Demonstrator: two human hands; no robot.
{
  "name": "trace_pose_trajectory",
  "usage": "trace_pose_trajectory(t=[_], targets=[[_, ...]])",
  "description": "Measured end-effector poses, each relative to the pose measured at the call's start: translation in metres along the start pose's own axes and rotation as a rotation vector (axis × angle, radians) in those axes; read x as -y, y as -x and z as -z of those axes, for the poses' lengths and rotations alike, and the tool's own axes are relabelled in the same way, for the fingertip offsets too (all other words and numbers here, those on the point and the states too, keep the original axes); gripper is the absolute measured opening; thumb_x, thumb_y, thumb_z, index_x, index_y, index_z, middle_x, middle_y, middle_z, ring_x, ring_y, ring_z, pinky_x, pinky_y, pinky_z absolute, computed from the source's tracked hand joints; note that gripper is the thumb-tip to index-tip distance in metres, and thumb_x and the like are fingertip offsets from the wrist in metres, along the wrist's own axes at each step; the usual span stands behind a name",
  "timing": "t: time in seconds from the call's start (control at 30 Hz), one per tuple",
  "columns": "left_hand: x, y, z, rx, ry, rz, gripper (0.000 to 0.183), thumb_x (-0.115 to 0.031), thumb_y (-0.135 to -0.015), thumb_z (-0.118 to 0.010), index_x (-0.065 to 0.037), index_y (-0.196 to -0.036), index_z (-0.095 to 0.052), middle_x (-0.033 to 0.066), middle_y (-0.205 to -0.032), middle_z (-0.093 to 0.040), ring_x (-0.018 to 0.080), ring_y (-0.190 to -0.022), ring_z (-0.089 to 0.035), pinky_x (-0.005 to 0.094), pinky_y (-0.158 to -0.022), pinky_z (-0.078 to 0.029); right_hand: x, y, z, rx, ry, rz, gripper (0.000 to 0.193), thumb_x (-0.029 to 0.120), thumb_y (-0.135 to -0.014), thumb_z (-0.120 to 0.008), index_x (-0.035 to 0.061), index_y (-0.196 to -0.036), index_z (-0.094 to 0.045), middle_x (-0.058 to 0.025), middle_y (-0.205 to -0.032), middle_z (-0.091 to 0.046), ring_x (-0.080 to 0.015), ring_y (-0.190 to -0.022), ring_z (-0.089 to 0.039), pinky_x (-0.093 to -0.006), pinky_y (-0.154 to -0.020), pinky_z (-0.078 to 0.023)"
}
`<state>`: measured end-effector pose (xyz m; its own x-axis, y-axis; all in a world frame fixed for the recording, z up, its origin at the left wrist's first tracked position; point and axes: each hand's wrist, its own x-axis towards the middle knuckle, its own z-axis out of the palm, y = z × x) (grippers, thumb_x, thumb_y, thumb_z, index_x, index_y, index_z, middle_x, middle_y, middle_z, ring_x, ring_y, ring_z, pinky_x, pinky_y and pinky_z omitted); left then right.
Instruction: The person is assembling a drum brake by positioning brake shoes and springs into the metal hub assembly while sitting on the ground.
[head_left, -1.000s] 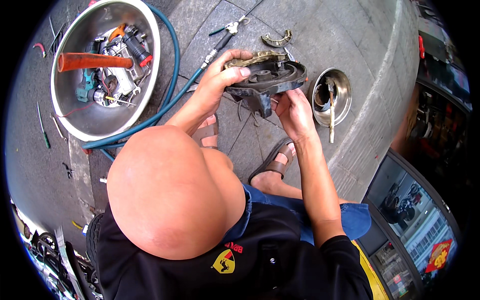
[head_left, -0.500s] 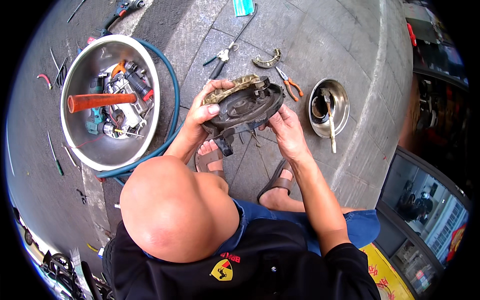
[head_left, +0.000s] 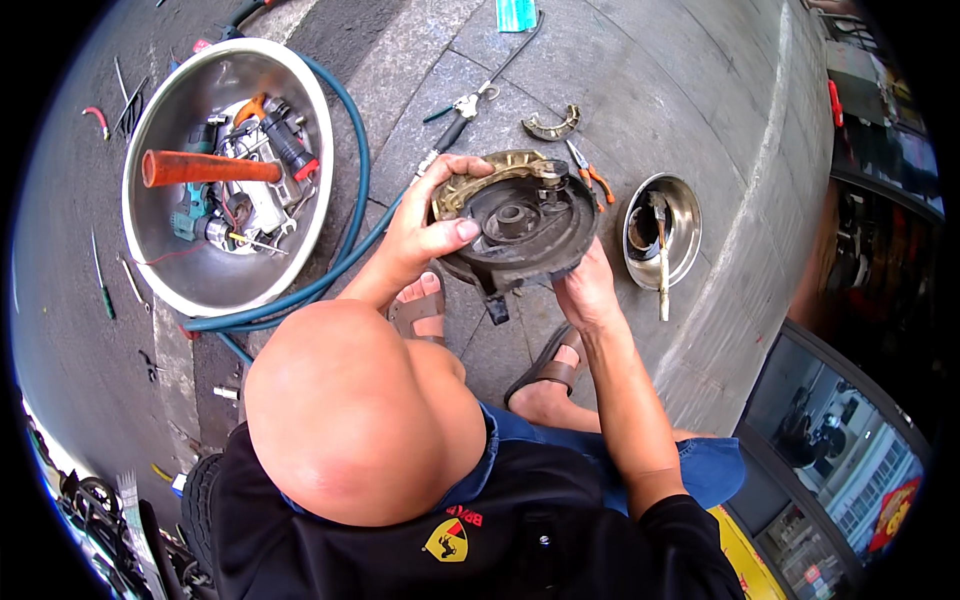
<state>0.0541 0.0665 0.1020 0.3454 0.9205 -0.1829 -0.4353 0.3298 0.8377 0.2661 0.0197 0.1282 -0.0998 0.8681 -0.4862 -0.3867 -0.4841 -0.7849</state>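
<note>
A dark, dirty brake backing plate (head_left: 535,235) is held above my feet, its inner face turned up toward me. Along its upper left edge sits a curved, tan-brown brake shoe (head_left: 492,183). My left hand (head_left: 418,238) is closed on the plate's left side, fingers over the shoe and thumb on the inner face. My right hand (head_left: 588,288) supports the lower right rim from beneath, its fingertips mostly hidden behind the plate. A second, loose brake shoe (head_left: 553,125) lies on the paving beyond, close to orange-handled pliers (head_left: 602,187).
At left stands a large metal basin (head_left: 142,120) with an orange-handled hammer (head_left: 215,168) and power tools. A blue hose (head_left: 352,205) curves around it. To the right, a small metal bowl (head_left: 690,240) holds a brush (head_left: 663,265). An air gun (head_left: 462,112) lies ahead.
The plate has been tilted so more of its inner face shows. My right hand has shifted farther under its lower right rim, while my left hand keeps its hold.
</note>
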Motion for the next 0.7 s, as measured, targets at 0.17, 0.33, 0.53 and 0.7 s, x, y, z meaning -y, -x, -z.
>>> trace_pose_trajectory(t=[0.17,0.33,0.53,0.7], targets=[[-0.01,0.0,-0.008,0.065,-0.152,-0.081,0.075,-0.04,-0.065,-0.075,0.001,-0.123,-0.05,0.0133,-0.125,-0.048,0.0233,-0.122,-0.048,0.0354,-0.106,-0.033,-0.003,0.001,0.015,0.022,-0.258,-0.071,0.034,0.009,-0.094,-0.058,0.0004,-0.127,-0.053,-0.0088,-0.122,-0.062,-0.0179,-0.107,-0.061,-0.0331,-0.094,-0.049],[-0.011,-0.002,-0.01,0.096,-0.151,-0.14,0.066,-0.027,-0.067,-0.076,0.002,-0.122,-0.051,0.0121,-0.124,-0.052,0.019,-0.118,-0.05,0.0321,-0.103,-0.037,0.001,0.006,0.032,0.057,-0.204,-0.061,0.037,0.006,-0.092,-0.06,-0.0005,-0.128,-0.053,-0.0086,-0.122,-0.062,-0.0182,-0.106,-0.06,-0.0322,-0.093,-0.049],[-0.012,-0.005,-0.014,0.058,-0.2,-0.117,0.066,-0.027,-0.066,-0.076,0.001,-0.121,-0.052,0.0109,-0.119,-0.057,0.0177,-0.111,-0.054,0.0315,-0.099,-0.041,0.004,0.005,0.042,0.005,0.3,0.087,0.034,0.005,-0.089,-0.062,-0.0023,-0.122,-0.057,-0.0055,-0.114,-0.064,-0.0139,-0.099,-0.059,-0.0285,-0.089,-0.047],[-0.017,-0.005,-0.015,0.087,-0.208,-0.066,0.073,-0.034,-0.066,-0.074,0.003,-0.123,-0.049,0.0126,-0.124,-0.05,0.0211,-0.122,-0.047,0.0345,-0.107,-0.034,-0.003,0.003,0.033,-0.054,0.179,0.1,0.038,0.005,-0.086,-0.065,-0.0018,-0.123,-0.056,-0.007,-0.116,-0.063,-0.0142,-0.101,-0.058,-0.0293,-0.091,-0.047]])
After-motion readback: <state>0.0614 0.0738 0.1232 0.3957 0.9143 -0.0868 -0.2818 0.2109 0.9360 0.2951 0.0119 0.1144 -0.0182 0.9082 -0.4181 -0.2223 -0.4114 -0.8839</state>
